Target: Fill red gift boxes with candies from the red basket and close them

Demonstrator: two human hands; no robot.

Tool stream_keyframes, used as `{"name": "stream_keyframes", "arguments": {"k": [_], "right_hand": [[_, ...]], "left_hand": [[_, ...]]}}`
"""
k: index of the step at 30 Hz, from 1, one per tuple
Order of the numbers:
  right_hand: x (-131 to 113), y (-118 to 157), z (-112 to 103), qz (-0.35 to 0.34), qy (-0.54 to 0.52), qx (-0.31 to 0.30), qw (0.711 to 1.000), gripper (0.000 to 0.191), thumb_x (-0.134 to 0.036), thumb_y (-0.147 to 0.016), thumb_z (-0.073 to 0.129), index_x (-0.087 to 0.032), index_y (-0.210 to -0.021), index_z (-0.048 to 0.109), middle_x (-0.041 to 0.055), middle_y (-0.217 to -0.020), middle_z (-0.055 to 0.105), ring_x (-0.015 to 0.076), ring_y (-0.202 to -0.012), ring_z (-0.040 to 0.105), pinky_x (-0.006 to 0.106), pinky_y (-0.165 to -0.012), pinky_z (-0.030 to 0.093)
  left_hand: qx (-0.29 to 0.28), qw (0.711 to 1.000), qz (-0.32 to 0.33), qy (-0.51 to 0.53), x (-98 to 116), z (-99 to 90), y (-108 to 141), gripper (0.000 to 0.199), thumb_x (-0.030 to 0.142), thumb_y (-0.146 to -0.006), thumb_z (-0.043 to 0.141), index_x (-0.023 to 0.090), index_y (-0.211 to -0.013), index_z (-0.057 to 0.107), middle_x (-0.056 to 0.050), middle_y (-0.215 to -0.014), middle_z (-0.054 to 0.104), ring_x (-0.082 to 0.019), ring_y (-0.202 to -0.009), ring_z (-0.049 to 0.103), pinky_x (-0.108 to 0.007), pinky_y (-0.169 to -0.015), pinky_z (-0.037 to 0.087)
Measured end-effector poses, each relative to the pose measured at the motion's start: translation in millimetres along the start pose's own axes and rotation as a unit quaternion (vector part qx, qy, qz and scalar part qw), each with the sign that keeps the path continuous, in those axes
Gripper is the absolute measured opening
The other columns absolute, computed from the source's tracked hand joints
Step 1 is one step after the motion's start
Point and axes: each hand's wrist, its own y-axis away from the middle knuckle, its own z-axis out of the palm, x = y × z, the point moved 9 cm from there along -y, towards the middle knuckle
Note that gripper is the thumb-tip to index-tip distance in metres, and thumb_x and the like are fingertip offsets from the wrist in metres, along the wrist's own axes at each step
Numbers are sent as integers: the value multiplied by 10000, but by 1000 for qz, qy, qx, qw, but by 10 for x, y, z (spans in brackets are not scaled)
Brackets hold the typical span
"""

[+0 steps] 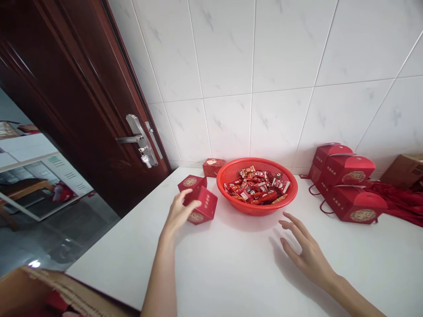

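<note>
My left hand is at a red box with gold print, left of the middle of the white table; thumb and fingers are on its left part and the box sits tilted. Behind it stands another red box with a round gold emblem. My right hand hovers over the table with its fingers spread, holding nothing. Between and beyond the hands, a red plastic basket holds many wrapped candies.
A small red box stands by the tiled wall. Several red gift boxes with cords are at the right, before red cloth and a brown carton. An open cardboard box is at the lower left, a door beyond.
</note>
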Motion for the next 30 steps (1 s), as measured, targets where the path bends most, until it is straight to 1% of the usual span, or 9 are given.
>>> {"name": "stream_keyframes", "arguments": {"k": [3, 5, 10, 13, 15, 18, 23, 26, 30], "right_hand": [[-49, -18, 29, 20, -47, -11, 999, 321, -316, -1006, 484, -295, -1327, 486, 157, -1410, 548, 227, -968, 722, 383, -794, 629], [-121, -34, 53, 30, -88, -22, 995, 377, -327, -1010, 491, -308, -1383, 442, 155, -1397, 551, 220, -956, 717, 387, -803, 625], [-401, -52, 36, 39, -227, -56, 971, 565, -429, -1015, 470, -307, -1529, 270, 165, -1420, 526, 239, -1002, 694, 434, -882, 596], [-520, -59, -81, 30, -310, -41, 949, 610, -541, -1002, 445, -310, -1535, 261, 166, -1468, 487, 241, -968, 693, 430, -874, 589], [-488, -63, -135, 47, -342, -26, 938, 606, -574, -989, 454, -309, -1510, 297, 163, -1448, 503, 212, -857, 700, 384, -765, 600], [-298, -63, -109, 115, -358, -28, 926, 529, -574, -985, 457, -266, -1412, 413, 120, -1196, 652, 163, -657, 657, 314, -565, 550], [-24, -65, 1, 205, -297, -58, 931, 425, -541, -962, 504, -221, -1240, 533, -24, -652, 617, 181, -599, 615, 331, -610, 529], [-28, -68, 39, 201, -265, -60, 941, 387, -491, -958, 522, -215, -1230, 522, -14, -690, 650, 177, -600, 626, 323, -605, 529], [-151, -92, -83, 135, -190, 3, 972, 322, -421, -954, 554, -225, -1209, 532, 113, -1126, 696, 182, -738, 656, 344, -676, 567]], "left_hand": [[-32, 951, 7, 309, 13, -75, -32, 368, 466, -703, 654, 194, -950, 688, -62, -966, 751, -300, -919, 708, -363, -730, 569], [-83, 897, -35, 434, 39, 123, 37, 292, 465, -731, 635, 190, -816, 682, -38, -771, 743, -260, -747, 709, -340, -644, 564], [-322, 777, -222, 493, 201, 1319, 689, 263, 384, -745, 644, 140, -826, 694, -52, -767, 747, -200, -674, 688, -289, -646, 540], [-429, 727, -290, 451, 218, 1831, 1129, 270, 393, -747, 641, 129, -790, 682, -51, -766, 734, -166, -650, 652, -252, -621, 498], [-466, 735, -285, 402, 182, 1982, 1262, 317, 445, -777, 627, 135, -810, 685, -54, -781, 729, -168, -660, 639, -260, -626, 487], [-460, 810, -208, 299, 109, 2000, 1178, 401, 532, -807, 613, 158, -918, 706, -76, -889, 750, -212, -746, 665, -315, -688, 511], [-326, 938, 0, 115, 174, 1740, 817, 368, 494, -736, 729, 168, -905, 715, -93, -968, 755, -252, -890, 687, -360, -822, 527], [-246, 963, 84, 74, 314, 1591, 795, 360, 519, -845, 630, 177, -931, 702, -91, -994, 743, -251, -973, 681, -366, -898, 522], [-229, 955, 187, 17, 549, 1563, 989, 515, 471, -772, 738, 197, -1195, 635, -108, -1200, 687, -254, -1006, 662, -372, -887, 533]]}}
